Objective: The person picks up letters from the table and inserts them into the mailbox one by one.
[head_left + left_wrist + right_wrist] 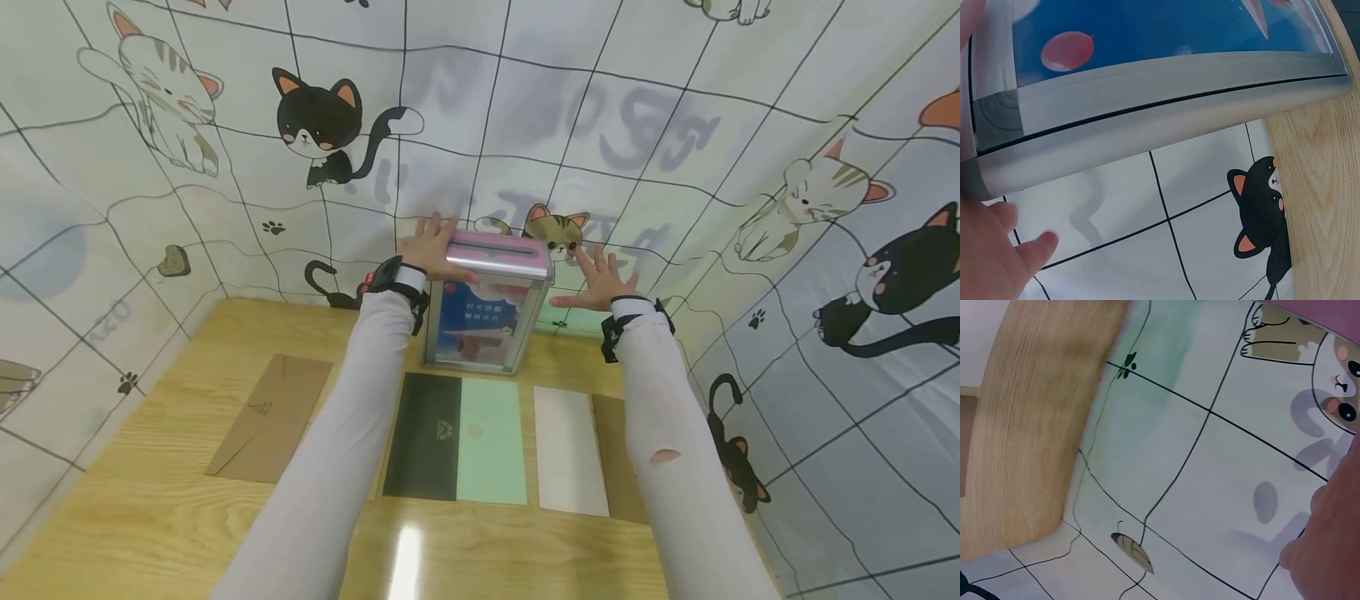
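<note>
A slotted box point(480, 321) with a pink top, silver frame and blue picture front stands upright at the back of the table. My left hand point(429, 248) rests on its upper left corner, fingers spread and thumb along the front top edge. In the left wrist view the box's silver side frame point(1166, 119) runs above that hand's fingertips point(1041, 247). To the right of the box my right hand point(597, 283) is held in the air, fingers spread, holding nothing. A strip of the pink top point(1329, 314) enters the right wrist view.
Before the box lie a black envelope point(422, 437), a mint-green envelope point(493, 442), a white one point(572, 450) and a brown one point(618, 458) partly under the right sleeve. Another brown envelope point(266, 421) lies left. A cat-print curtain point(495, 108) hangs behind the wooden table point(172, 517).
</note>
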Action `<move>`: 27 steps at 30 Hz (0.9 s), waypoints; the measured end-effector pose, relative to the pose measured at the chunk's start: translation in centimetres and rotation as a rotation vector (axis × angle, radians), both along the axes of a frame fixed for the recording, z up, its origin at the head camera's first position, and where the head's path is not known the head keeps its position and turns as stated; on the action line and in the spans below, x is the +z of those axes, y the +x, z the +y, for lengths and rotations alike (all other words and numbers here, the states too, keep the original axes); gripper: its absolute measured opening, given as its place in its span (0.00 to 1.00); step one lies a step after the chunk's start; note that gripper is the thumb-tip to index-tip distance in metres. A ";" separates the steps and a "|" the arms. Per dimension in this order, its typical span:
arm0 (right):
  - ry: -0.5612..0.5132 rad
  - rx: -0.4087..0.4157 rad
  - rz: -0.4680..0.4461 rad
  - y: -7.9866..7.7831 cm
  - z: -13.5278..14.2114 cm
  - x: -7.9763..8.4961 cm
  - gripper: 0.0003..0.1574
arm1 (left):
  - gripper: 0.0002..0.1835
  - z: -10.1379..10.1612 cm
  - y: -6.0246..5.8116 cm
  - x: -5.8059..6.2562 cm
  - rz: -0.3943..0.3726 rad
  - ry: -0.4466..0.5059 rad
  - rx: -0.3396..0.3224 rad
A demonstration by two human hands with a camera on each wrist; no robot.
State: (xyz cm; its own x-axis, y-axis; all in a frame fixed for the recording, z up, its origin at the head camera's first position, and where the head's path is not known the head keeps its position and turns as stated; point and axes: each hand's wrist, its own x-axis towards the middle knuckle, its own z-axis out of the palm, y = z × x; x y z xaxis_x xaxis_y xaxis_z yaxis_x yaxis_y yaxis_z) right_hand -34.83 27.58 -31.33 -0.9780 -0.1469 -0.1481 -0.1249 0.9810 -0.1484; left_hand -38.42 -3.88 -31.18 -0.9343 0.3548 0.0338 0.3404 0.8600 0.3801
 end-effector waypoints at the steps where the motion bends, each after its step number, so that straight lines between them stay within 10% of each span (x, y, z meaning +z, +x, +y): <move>1: -0.009 -0.001 -0.002 0.0 0.2 -0.3 0.70 | 0.62 0.0 -0.1 -0.1 0.006 0.017 -0.004; 27: -0.001 -0.059 -0.041 0.4 3.3 -2.3 0.73 | 0.61 1.0 -0.3 -0.9 0.012 0.151 0.104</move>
State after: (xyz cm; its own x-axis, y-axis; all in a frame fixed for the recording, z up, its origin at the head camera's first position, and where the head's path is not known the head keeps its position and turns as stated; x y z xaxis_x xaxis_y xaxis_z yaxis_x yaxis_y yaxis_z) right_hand -34.48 30.85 -33.62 -0.9780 -0.0895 -0.1883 -0.0607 0.9863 -0.1534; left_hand -38.77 -2.92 -32.03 -0.9648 0.2466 0.0910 0.2582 0.8243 0.5039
